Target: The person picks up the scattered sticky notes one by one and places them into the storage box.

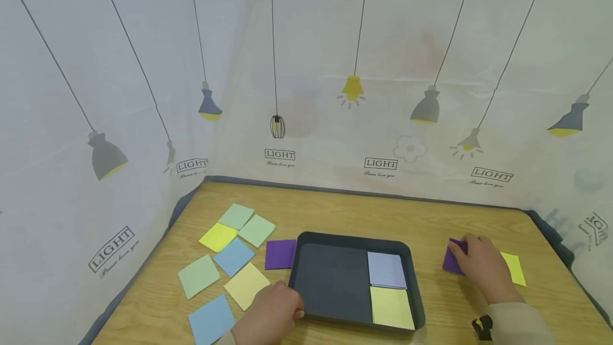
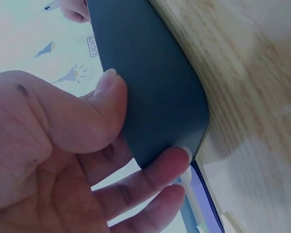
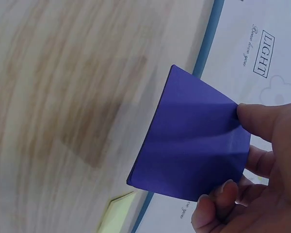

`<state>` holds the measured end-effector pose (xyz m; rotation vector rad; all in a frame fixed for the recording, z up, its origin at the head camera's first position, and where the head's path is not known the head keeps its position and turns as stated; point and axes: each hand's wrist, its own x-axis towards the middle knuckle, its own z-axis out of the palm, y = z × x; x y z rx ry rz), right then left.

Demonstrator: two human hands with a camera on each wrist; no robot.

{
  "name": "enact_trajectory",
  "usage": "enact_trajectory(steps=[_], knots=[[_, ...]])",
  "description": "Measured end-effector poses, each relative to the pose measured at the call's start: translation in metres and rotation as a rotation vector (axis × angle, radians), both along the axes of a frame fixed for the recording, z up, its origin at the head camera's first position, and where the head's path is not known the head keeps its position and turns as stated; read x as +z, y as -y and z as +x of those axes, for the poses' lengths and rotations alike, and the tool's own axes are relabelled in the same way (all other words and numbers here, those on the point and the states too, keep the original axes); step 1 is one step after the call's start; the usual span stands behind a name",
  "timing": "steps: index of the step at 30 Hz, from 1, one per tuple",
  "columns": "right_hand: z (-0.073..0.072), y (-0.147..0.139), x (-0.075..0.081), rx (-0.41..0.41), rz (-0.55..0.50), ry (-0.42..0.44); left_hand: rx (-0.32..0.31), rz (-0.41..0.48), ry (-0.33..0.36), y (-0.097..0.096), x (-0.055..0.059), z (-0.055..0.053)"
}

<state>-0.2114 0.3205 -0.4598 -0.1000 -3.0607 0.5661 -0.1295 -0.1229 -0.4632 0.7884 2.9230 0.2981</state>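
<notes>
My left hand (image 1: 274, 310) grips the near left corner of a dark grey rectangular tray (image 1: 330, 281). In the left wrist view the thumb lies on the tray's rim and the fingers curl round its corner wall (image 2: 155, 82). Right of the tray, my right hand (image 1: 487, 269) pinches a purple square sheet (image 3: 194, 141) by one edge. The sheet is slightly bent and held above the wooden table. Inside the tray, along its right side, lie a lavender-blue square (image 1: 387, 270) and a pale yellow square (image 1: 391, 306), one in front of the other.
A bright yellow square (image 1: 514, 269) lies beyond my right hand, partly hidden. Another purple square (image 1: 280, 254) lies against the tray's left side. Farther left several green, blue and yellow squares (image 1: 198, 277) are spread on the table (image 1: 364, 209). A lamp-printed curtain (image 1: 316, 41) surrounds the table.
</notes>
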Motion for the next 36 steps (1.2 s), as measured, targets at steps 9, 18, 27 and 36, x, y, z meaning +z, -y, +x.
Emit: enact_trajectory(steps=[9, 18, 27, 36], knots=[[0.001, 0.010, 0.006, 0.013, 0.004, -0.005, -0.009, 0.004, -0.009, 0.000, 0.000, 0.000], [0.004, 0.028, 0.015, 0.055, 0.007, -0.058, -0.008, -0.003, -0.012, 0.001, -0.002, -0.001], [0.008, 0.044, 0.025, 0.094, 0.012, -0.093, -0.003, 0.003, -0.014, -0.001, -0.004, -0.001], [0.010, 0.058, 0.027, 0.127, 0.014, -0.116, 0.005, 0.006, 0.005, -0.001, -0.003, -0.001]])
